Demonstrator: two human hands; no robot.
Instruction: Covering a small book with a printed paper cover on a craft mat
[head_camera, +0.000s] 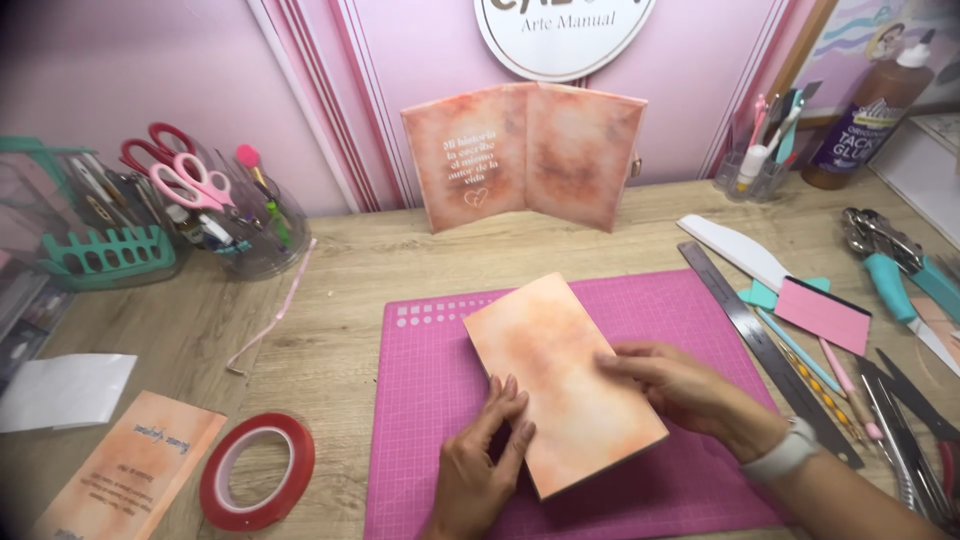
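An orange-and-cream mottled rectangular cover (560, 375) lies tilted on a pink cutting mat (430, 400). My left hand (485, 455) rests on the mat with its fingertips pressed against the cover's left long edge. My right hand (680, 385) lies flat on the cover's right side, fingers spread over its edge. A white band sits on my right wrist.
An open matching cover (525, 150) stands at the back. A red tape roll (257, 470) and printed orange sheet (130, 470) lie at left. A metal ruler (765, 345), pink block (822, 315) and several tools lie at right. Scissors cup (215, 205), teal basket (100, 250), glue bottle (870, 105).
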